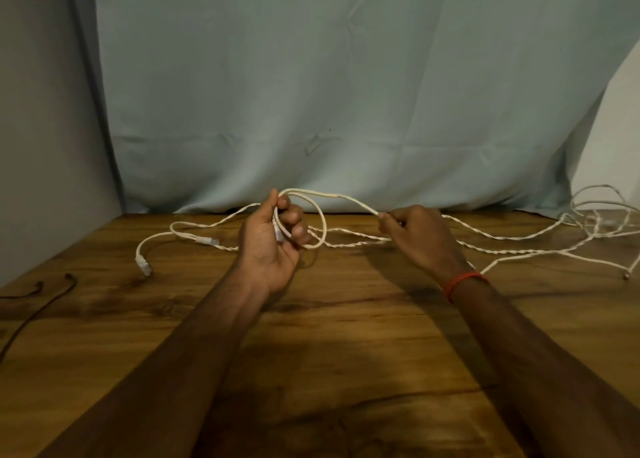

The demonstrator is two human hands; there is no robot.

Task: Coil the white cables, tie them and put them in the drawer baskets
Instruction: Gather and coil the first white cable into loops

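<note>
A single wide-angle view looks from the person's head, forward and down across a wooden table (346, 336). It faces a pale blue cloth (311, 76) hung behind the table's far edge. Both forearms reach in from the bottom corners, and the left hand (273, 249) and right hand (422, 239) sit close to the camera, near the middle of the view

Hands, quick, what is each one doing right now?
Left hand: fingers curled round a loop of the white cable.
Right hand: pinches the same cable further along.
</note>
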